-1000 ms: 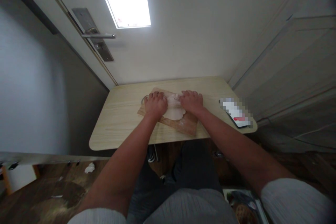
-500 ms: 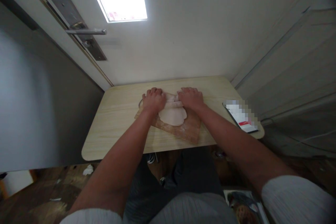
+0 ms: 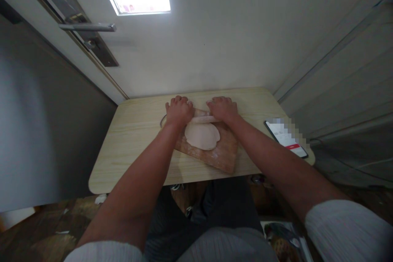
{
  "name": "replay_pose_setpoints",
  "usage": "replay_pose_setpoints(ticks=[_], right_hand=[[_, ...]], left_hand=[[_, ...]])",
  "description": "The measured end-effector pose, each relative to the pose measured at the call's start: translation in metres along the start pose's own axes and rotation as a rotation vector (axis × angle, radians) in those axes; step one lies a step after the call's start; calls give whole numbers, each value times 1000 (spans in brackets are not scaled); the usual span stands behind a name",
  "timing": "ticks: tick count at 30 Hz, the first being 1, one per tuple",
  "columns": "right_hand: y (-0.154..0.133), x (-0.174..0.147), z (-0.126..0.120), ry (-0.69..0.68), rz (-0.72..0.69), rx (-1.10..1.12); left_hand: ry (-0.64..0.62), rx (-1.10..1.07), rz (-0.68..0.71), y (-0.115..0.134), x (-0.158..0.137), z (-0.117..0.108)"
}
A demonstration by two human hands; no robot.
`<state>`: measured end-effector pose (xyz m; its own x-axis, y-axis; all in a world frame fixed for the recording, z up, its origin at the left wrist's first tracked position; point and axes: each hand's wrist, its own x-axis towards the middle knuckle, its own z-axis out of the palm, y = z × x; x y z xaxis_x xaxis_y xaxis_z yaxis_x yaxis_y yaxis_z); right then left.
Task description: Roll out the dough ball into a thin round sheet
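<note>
A flat, pale round of dough (image 3: 202,136) lies on a floured wooden cutting board (image 3: 225,153). Along the dough's far edge a light rolling pin (image 3: 204,119) lies crosswise. My left hand (image 3: 179,111) is closed over the pin's left end, knuckles up. Over its right end, my right hand (image 3: 223,109) is closed in the same way. Both ends of the pin are hidden under my hands, and my left forearm covers part of the board.
The board rests on a light wooden table (image 3: 132,143). At the table's right side lies a phone (image 3: 285,137) with a lit screen. A white door (image 3: 230,41) with a metal handle (image 3: 89,27) stands right behind the table. Below are my legs and a wooden floor.
My hands and the rolling pin have moved slightly away from me, onto the dough's far edge. More of the dough shows now. The camera view has also shifted a little.
</note>
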<state>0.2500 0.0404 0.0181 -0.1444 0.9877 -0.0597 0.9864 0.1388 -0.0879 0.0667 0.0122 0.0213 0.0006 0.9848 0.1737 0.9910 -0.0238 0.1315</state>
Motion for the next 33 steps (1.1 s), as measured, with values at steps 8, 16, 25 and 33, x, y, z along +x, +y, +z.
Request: replay_pose_setpoints(ticks=[8, 16, 25, 33], right_hand=[[-2, 8, 5, 133, 54, 58], [-4, 17, 4, 116, 85, 41], [-6, 26, 0, 125, 78, 33], [-4, 40, 3, 86, 88, 42]], left_hand=[[22, 16, -21, 2, 10, -2], [86, 21, -32, 1, 16, -1], [68, 21, -49, -3, 25, 4], [73, 34, -65, -3, 33, 7]])
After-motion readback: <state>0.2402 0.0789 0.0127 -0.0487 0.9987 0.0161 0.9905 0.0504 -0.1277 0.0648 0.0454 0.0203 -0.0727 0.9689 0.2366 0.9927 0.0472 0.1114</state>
